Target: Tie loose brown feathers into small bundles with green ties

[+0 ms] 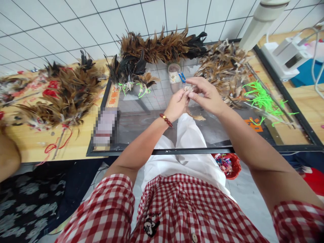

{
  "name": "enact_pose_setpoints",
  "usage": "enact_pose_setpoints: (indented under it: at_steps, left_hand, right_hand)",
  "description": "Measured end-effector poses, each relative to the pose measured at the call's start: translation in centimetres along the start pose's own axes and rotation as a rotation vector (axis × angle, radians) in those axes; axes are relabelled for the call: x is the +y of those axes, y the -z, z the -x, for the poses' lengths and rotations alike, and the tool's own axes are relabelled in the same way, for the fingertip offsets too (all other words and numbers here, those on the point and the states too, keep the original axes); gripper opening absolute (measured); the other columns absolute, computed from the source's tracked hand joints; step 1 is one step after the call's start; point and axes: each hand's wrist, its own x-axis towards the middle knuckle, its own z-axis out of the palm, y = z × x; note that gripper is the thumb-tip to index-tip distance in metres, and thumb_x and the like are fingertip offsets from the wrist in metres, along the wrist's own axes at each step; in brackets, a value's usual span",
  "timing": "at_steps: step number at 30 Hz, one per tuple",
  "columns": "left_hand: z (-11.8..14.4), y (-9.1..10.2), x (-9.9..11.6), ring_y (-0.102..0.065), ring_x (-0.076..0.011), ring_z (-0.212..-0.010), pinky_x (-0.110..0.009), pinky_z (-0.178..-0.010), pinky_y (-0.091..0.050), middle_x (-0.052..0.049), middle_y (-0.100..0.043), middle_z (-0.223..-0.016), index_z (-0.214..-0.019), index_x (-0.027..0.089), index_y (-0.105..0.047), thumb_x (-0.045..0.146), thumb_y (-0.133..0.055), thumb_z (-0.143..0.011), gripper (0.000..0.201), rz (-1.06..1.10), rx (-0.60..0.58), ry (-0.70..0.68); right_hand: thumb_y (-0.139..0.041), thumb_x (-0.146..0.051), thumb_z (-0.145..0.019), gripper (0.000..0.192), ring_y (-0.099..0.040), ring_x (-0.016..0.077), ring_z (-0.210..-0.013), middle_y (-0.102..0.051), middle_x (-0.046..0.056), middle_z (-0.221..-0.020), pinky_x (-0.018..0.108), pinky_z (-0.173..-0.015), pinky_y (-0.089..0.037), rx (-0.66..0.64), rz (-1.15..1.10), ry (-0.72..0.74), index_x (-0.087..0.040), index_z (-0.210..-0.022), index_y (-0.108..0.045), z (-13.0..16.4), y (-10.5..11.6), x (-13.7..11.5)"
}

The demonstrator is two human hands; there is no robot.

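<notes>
Bright even light, soft shadows, edges warped

I see a short-sleeved red-and-white checked cotton shirt (177, 209) with round buttons and a small black cartoon print, white trousers (188, 158), and a red-brown beaded bracelet (166, 120), possibly wooden.

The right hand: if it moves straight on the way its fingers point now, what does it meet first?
The right hand points left, toward the left hand. It would meet the small feather bundle both hands pinch, then the left hand's fingers, already touching.
</notes>
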Motion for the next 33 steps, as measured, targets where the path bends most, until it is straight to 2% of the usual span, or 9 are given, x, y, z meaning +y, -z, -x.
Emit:
enact_pose_setpoints:
  at_steps: [3,6,9,15,20,23,26,29,33]
  left_hand:
    - [0.7,-0.5,1.0,-0.034,-0.0016,-0.048,-0.016,-0.048,-0.025,0.009,-0.039,-0.061,-0.082,0.02,-0.052,0.043,-0.067,-0.1,0.033,0.02,0.021,0.041]
    - [1.2,-0.7,1.7,-0.034,-0.0011,-0.048,-0.013,-0.047,-0.024,0.009,-0.039,-0.061,-0.079,0.018,-0.051,0.038,-0.062,-0.103,0.033,0.037,-0.007,0.071]
    - [1.3,-0.7,1.8,-0.036,-0.0012,-0.049,-0.012,-0.046,-0.024,0.008,-0.04,-0.061,-0.079,0.017,-0.052,0.034,-0.06,-0.104,0.031,0.045,-0.057,0.073]
    - [1.2,-0.2,1.2,-0.041,-0.0022,-0.048,-0.012,-0.045,-0.027,0.007,-0.045,-0.06,-0.079,0.016,-0.054,0.038,-0.059,-0.104,0.034,-0.002,-0.167,0.097]
    - [1.0,0.4,1.1,-0.038,-0.0017,-0.044,-0.013,-0.042,-0.024,0.007,-0.044,-0.057,-0.076,0.016,-0.053,0.046,-0.061,-0.102,0.041,-0.017,-0.311,0.151]
    - [1.1,0.5,1.2,-0.037,-0.0016,-0.042,-0.014,-0.042,-0.024,0.008,-0.042,-0.056,-0.076,0.016,-0.052,0.049,-0.062,-0.101,0.042,-0.013,-0.366,0.18]
    - [1.2,0.2,1.3,-0.046,-0.0036,-0.046,-0.015,-0.043,-0.03,0.007,-0.049,-0.061,-0.081,0.017,-0.053,0.046,-0.066,-0.099,0.037,-0.005,-0.344,0.136]
    - [1.3,-0.1,1.5,-0.046,-0.003,-0.046,-0.016,-0.044,-0.031,0.007,-0.054,-0.066,-0.089,0.019,-0.055,0.041,-0.07,-0.098,0.029,0.001,-0.265,0.086]
    - [1.3,-0.2,1.7,-0.028,0.0003,-0.043,-0.014,-0.044,-0.02,0.01,-0.039,-0.06,-0.083,0.018,-0.053,0.04,-0.066,-0.101,0.031,0.0,-0.088,0.051]
  right_hand:
    - [-0.074,-0.073,-0.085,0.057,-0.07,0.0262,-0.115,-0.07,0.008,-0.136,0.043,-0.098,-0.061,-0.03,-0.204,-0.09,-0.032,-0.125,-0.078,-0.1,-0.2,0.5]
    - [-0.074,-0.075,-0.085,0.051,-0.071,0.0265,-0.115,-0.074,0.007,-0.128,0.043,-0.096,-0.061,-0.055,-0.343,-0.151,-0.029,-0.106,-0.084,-0.2,-0.4,0.5]
    - [-0.074,-0.075,-0.083,0.048,-0.069,0.0279,-0.123,-0.078,0.005,-0.117,0.047,-0.108,-0.057,-0.016,-0.329,-0.138,-0.029,-0.087,-0.085,-0.3,-0.4,0.0]
    - [-0.079,-0.069,-0.083,0.038,-0.067,0.0256,-0.13,-0.08,0.001,-0.121,0.048,-0.121,-0.047,0.011,-0.301,-0.093,-0.036,-0.101,-0.087,-0.3,-0.1,-0.8]
    - [-0.081,-0.067,-0.083,0.037,-0.068,0.0263,-0.129,-0.08,0.004,-0.12,0.048,-0.118,-0.05,-0.085,-0.365,-0.1,-0.033,-0.098,-0.087,-0.3,0.2,-1.2]
    - [-0.084,-0.068,-0.079,0.04,-0.07,0.0273,-0.121,-0.08,0.006,-0.113,0.046,-0.108,-0.057,-0.088,-0.427,-0.136,-0.029,-0.087,-0.086,-0.3,0.0,-1.4]
    - [-0.085,-0.067,-0.078,0.041,-0.071,0.0268,-0.114,-0.078,0.007,-0.108,0.044,-0.098,-0.061,-0.005,-0.436,-0.136,-0.027,-0.078,-0.082,-0.3,-0.2,-1.3]
    - [-0.083,-0.067,-0.081,0.039,-0.071,0.0264,-0.114,-0.078,0.006,-0.109,0.044,-0.1,-0.061,0.07,-0.382,-0.103,-0.028,-0.08,-0.082,-0.4,-0.5,-0.9]
    - [-0.068,-0.075,-0.089,0.048,-0.068,0.0275,-0.125,-0.077,0.005,-0.123,0.049,-0.113,-0.054,0.112,-0.192,-0.045,-0.033,-0.107,-0.084,-0.3,-0.6,-0.5]
